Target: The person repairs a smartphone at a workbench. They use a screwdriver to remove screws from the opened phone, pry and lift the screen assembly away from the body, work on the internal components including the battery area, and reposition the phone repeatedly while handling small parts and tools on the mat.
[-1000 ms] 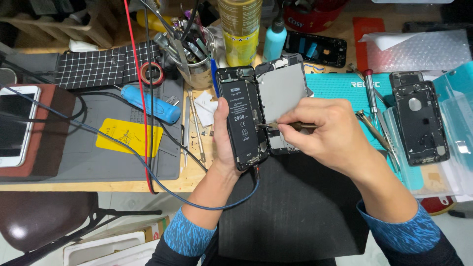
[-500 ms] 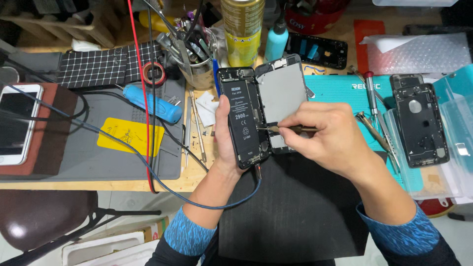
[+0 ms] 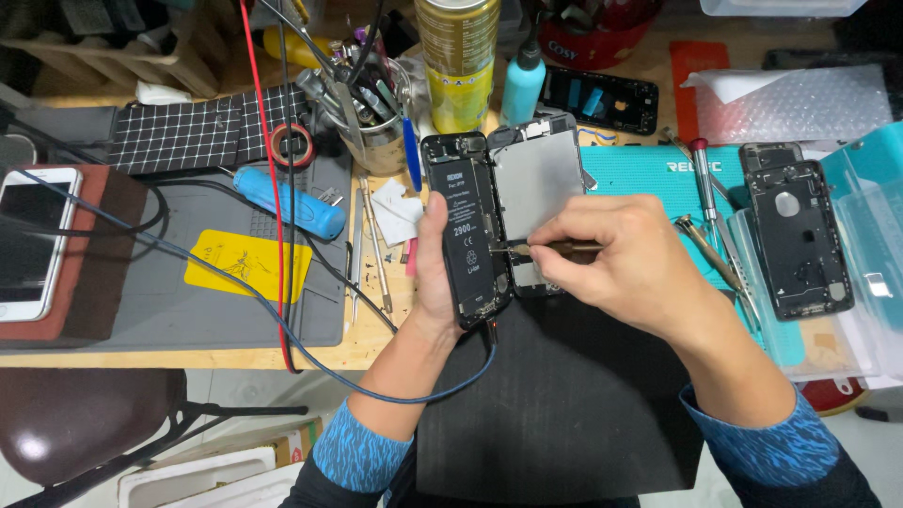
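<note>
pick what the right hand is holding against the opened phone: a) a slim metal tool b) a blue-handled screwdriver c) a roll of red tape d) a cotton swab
a: the right hand pinches a slim metal tool whose tip meets the inside of the opened phone, which the left hand grips; the blue-handled screwdriver lies apart on the grey mat.

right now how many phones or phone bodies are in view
4: opened phone in the left hand; white phone far left; black rear housing right; another housing at back. More may be hidden.
</note>
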